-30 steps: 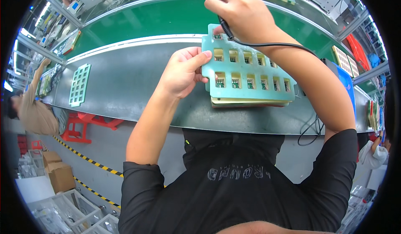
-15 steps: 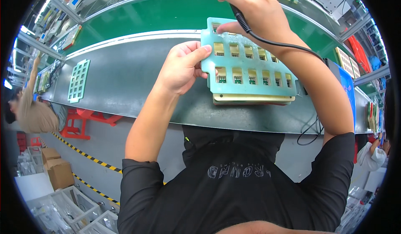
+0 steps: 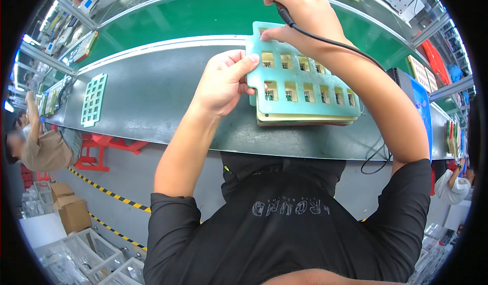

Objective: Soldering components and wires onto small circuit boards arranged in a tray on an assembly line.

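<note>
A pale green fixture plate with rows of square openings lies on a cream board; small circuit parts show through the openings. At its left edge, my left hand grips the plate between thumb and curled fingers. My right hand is over the plate's far side, closed around a black corded tool. The tool's working end is hidden, so its kind cannot be told. The right thumb reaches to the plate's far left corner. A black cord runs from the tool along my right forearm.
Another green slotted plate lies at the left on the dark bench. Beyond the metal rail runs a green belt surface. A blue bin stands at the right. A person is at the far left, near red stools.
My right hand and the tool's cord end have shifted and tilted slightly, and its fingers are more curled. My left hand keeps its grip at the plate's edge. The person at left has moved.
</note>
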